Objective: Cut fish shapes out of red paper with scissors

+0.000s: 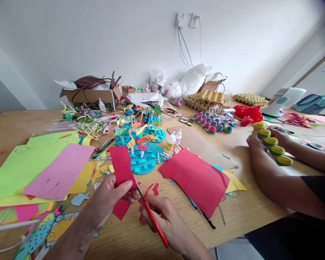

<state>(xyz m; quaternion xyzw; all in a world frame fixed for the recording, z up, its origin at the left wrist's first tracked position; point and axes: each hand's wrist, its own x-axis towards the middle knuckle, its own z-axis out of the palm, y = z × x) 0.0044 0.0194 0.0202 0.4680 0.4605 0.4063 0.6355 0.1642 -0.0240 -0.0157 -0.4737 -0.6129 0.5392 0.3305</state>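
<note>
My left hand pinches a strip of red paper between thumb and fingers, holding it over the table. Faint marks show near the strip's top. In my right hand is a pair of scissors with red handles, its blades at the strip's right edge beside my left fingertips. Small red paper scraps lie just beyond my right hand. A large red sheet rests to the right, partly over a yellow piece of paper and a dark-tipped pen or brush.
Green and pink paper sheets and paper fish spread on the left. Decorated blue discs and glue bottles stand ahead. At right, a co-worker's hands hold a painted egg-carton strip.
</note>
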